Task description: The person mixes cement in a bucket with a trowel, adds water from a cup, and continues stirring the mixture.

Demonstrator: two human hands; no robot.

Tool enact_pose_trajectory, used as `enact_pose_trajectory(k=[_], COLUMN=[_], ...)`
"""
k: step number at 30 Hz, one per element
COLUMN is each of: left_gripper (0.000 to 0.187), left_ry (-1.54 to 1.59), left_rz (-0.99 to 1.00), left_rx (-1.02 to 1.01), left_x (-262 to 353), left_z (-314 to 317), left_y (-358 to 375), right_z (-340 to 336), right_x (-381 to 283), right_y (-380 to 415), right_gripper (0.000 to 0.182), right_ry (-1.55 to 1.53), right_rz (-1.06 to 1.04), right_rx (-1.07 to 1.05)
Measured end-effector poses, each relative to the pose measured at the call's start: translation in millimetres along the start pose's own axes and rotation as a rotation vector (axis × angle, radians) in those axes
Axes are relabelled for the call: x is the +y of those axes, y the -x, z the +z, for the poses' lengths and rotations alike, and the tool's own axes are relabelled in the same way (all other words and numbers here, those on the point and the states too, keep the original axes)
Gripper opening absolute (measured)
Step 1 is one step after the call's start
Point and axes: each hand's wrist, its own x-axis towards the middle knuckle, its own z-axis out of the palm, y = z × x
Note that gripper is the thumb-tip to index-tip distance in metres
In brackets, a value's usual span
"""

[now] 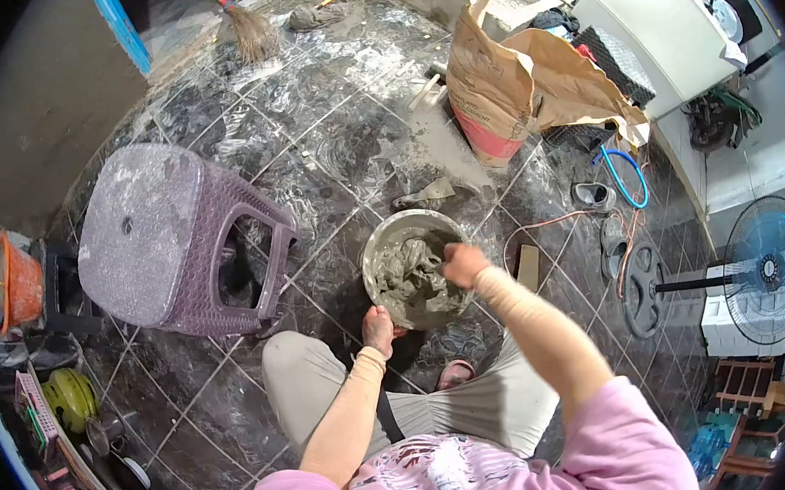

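A round bucket of wet grey cement stands on the tiled floor between my knees. My left hand is closed on its near left rim. Over the right side of the bucket, my right hand is curled into a fist; what it grips, if anything, is hidden. Just beyond the bucket a trowel lies on the floor. An open paper cement bag stands farther back, with grey powder beside it.
A purple plastic stool is close on the left. At the right are a standing fan, a blue hose, shoes and a small board. A broom lies at the back.
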Motion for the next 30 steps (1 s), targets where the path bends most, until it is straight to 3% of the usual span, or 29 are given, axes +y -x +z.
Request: enact_pose_trajectory(k=[3, 6, 10, 13, 14, 15, 18, 20, 23, 24, 28, 30], left_gripper=[0.029, 0.033, 0.037, 0.036, 0.036, 0.038, 0.034, 0.029, 0.031, 0.033, 0.031, 0.034], left_ry=[0.166, 0.044, 0.091, 0.084, 0.098, 0.078, -0.037, -0.170, -0.426, -0.523, -0.183, -0.183], left_rz=[-0.075, -0.035, -0.084, -0.097, -0.111, -0.103, -0.150, -0.111, -0.135, -0.090, 0.064, 0.078], left_rx=[-0.207, -0.274, -0.311, -0.320, -0.323, -0.342, -0.296, -0.238, -0.196, -0.067, -0.314, -0.319], left_x=[13.9, -2.7, 10.7, 4.4, 8.1, 7.0, 19.5, 23.4, 44.2, 57.5, 73.9, 67.2], left_z=[-8.1, -22.1, -21.7, -26.4, -25.4, -26.7, -26.8, -29.0, -40.0, -46.6, -41.6, -42.7], left_y=[9.6, -10.1, 3.4, -2.4, -1.1, -2.3, 3.5, 11.1, -11.1, -17.7, -17.6, -28.1], right_z=[10.8, -55.7, -135.2, -137.0, -110.0, -101.2, -13.6, -14.7, -1.6, -11.3, -85.5, -107.5], right_x=[-1.2, -25.7, -28.5, -30.8, -26.9, -43.6, -34.3, -42.7, -13.0, -13.9, -20.5, -21.8], right_y=[28.9, 61.5, 112.1, 102.8, 79.5, 65.2, -3.8, 5.0, 33.1, 44.8, 108.9, 122.0], right_gripper=[0.027, 0.027, 0.025, 0.025, 0.025, 0.026, 0.027, 0.027, 0.027, 0.025, 0.024, 0.022], right_ry=[-0.126, 0.011, -0.090, -0.146, -0.074, -0.190, -0.055, -0.169, -0.086, -0.132, -0.126, -0.137], right_rz=[-0.010, -0.033, -0.119, -0.060, -0.074, 0.083, -0.036, 0.038, -0.257, -0.118, -0.101, -0.136], right_rx=[-0.035, -0.114, -0.037, -0.037, -0.004, -0.187, 0.046, 0.024, 0.137, 0.066, 0.018, 0.037])
